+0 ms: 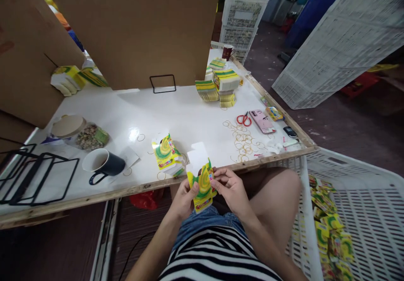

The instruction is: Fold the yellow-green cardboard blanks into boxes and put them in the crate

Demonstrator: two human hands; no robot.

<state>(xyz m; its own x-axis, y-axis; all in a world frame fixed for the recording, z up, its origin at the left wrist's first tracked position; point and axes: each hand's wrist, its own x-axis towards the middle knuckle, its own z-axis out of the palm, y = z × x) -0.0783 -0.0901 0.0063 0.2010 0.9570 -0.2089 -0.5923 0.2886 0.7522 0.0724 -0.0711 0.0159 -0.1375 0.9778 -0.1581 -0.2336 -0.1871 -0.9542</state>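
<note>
A yellow and green printed carton [202, 184] with open white flaps is held over my lap at the table's front edge. My left hand [184, 197] grips its left side, thumb on the printed face. My right hand [229, 187] pinches the right side between thumb and fingers. Just left of it on the table lies a small stack of flat cartons [166, 154] in the same print. The inside of the held carton is hidden from me.
A dark mug [109, 163] and a bag of nuts or similar pieces [91, 137] stand left. Rubber bands [243, 140], red scissors [244, 120] and a pink phone [262, 121] lie right. Bundled cartons [225, 81] sit behind. A white crate [362, 175] holds cartons at my right.
</note>
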